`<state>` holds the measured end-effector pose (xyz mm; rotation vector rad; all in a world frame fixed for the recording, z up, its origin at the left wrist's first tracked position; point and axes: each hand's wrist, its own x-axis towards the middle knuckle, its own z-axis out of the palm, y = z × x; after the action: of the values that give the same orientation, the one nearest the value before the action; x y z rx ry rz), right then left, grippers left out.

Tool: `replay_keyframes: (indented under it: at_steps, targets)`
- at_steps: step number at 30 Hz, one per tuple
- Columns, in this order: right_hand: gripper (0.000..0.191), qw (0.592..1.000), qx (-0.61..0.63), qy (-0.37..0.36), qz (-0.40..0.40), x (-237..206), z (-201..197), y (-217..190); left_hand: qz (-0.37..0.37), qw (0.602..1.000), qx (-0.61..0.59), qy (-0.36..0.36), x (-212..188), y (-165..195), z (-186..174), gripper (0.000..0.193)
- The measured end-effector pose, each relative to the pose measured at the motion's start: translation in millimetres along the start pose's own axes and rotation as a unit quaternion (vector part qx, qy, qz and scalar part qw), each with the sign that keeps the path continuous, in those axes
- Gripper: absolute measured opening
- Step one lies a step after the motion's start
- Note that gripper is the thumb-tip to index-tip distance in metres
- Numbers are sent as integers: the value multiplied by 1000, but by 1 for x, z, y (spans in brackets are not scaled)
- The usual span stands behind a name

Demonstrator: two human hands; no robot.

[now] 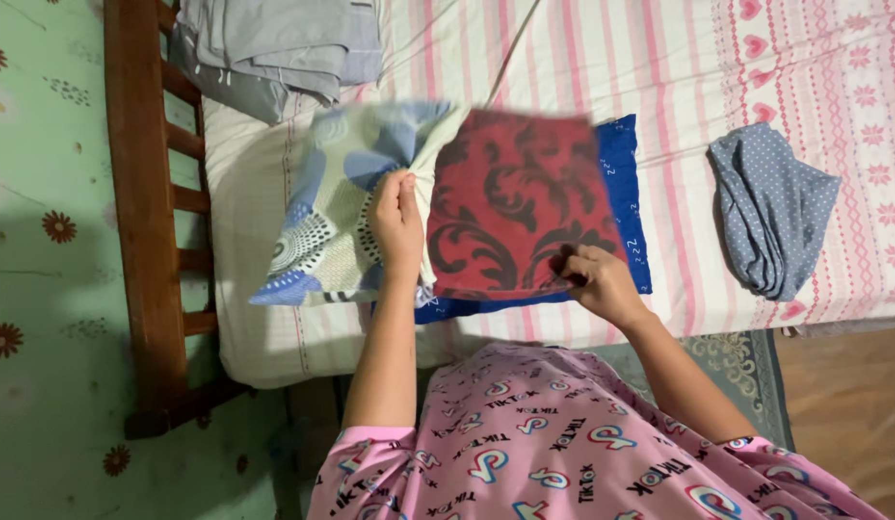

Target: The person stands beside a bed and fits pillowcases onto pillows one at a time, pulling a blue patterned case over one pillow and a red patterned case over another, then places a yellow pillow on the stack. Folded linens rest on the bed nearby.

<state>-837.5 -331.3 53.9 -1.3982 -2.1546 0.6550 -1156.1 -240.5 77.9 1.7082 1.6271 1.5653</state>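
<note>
Pinching the patterned pillowcase [342, 207] at nine o'clock, the left hand [397, 223] may lose it; the right hand [602, 281] grips the red pillow [515, 197], which could slide out.

A red cushion [520, 197] with dark scrollwork — half inside a pale blue-patterned pillowcase [346, 197] — held above the bed.

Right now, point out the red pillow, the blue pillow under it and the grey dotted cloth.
Red pillow [515, 197]: head view, middle of its patterned face.
Blue pillow [626, 188]: head view, exposed right edge.
Grey dotted cloth [770, 207]: head view, middle of the bundle.
</note>
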Motion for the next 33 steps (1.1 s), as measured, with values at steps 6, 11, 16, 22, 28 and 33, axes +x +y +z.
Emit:
replay_keyframes:
  at_steps: [6, 11, 16, 22, 28, 33]
  targets:
    - [16, 997, -75, 33, -11, -19, 23, 32, -54, 998, -25, 15, -51, -6, 24, 14]
    - [13, 993, -97, -64, 22, -68, 73, 73, -145, 983, 84, -69, -140, -63, 41, 12]
    - [23, 958, -86, -204, 180, -76, 103, 110, -299, 877, 266, -265, -196, -108, 40, 19]
    - [23, 985, -41, -117, 122, -19, 105, 112, -147, 920, 263, -250, -161, -99, 72, 33]
    - [21, 981, -14, -131, 146, 5, 127, 90, -91, 898, 281, -327, -110, -89, 122, 38]
    - [21, 982, 0, -135, 133, -15, 137, 82, -86, 870, 330, -355, -88, -95, 153, 51]
